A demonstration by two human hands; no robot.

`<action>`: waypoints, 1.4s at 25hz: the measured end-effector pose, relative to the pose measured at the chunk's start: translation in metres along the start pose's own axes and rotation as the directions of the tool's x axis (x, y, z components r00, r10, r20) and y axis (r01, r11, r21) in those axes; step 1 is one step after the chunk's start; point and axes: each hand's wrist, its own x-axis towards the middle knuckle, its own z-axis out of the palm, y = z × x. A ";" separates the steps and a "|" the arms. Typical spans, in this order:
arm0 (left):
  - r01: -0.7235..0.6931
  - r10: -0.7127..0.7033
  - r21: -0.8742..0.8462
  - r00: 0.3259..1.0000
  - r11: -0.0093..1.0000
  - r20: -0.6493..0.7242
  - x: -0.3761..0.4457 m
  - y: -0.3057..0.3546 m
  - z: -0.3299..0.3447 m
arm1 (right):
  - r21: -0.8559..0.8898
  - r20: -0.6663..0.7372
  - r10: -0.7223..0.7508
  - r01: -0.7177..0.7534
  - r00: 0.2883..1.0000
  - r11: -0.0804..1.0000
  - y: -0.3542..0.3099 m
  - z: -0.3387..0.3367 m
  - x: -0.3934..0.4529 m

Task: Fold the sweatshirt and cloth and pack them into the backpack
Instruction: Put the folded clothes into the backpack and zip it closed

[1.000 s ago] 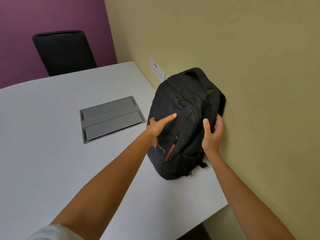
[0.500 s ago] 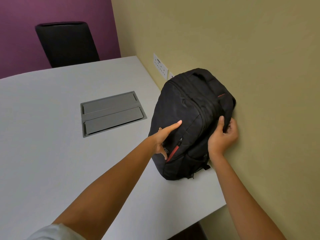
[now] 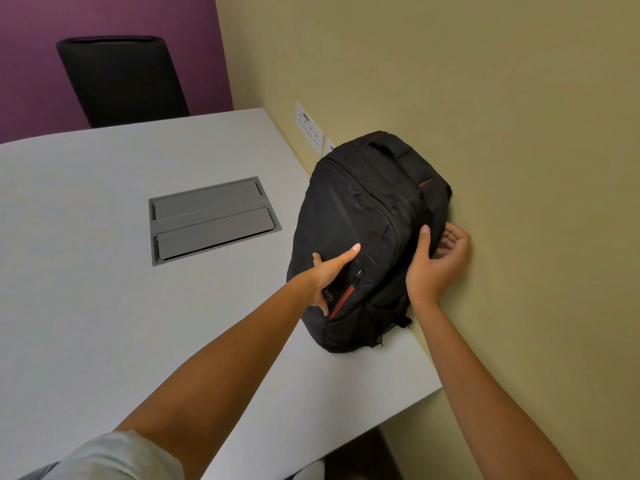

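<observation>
A black backpack [image 3: 360,209] with red zipper trim lies on the grey table [image 3: 86,306], its back against the yellow wall. Its zippers look closed. My left hand [image 3: 330,271] presses flat on the front panel beside the red zipper, fingers together, steadying it. On the wall side, my right hand [image 3: 436,261] has its thumb on top and its fingers curled around the rear edge. No sweatshirt or cloth is in view.
A grey cable hatch [image 3: 211,220] is set into the table left of the backpack. A black chair [image 3: 121,77] stands at the far side. White wall sockets [image 3: 310,128] sit just behind the backpack. The table's near edge runs close below the bag.
My right hand has slid from the backpack's side toward its rear edge by the wall. My left hand has stayed on the front panel. The backpack has hardly moved.
</observation>
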 end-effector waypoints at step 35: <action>-0.206 0.231 0.104 0.896 0.973 -0.380 -0.202 -0.271 -0.242 | -0.063 0.892 -0.139 0.423 0.430 0.904 -0.092 -0.009 -0.359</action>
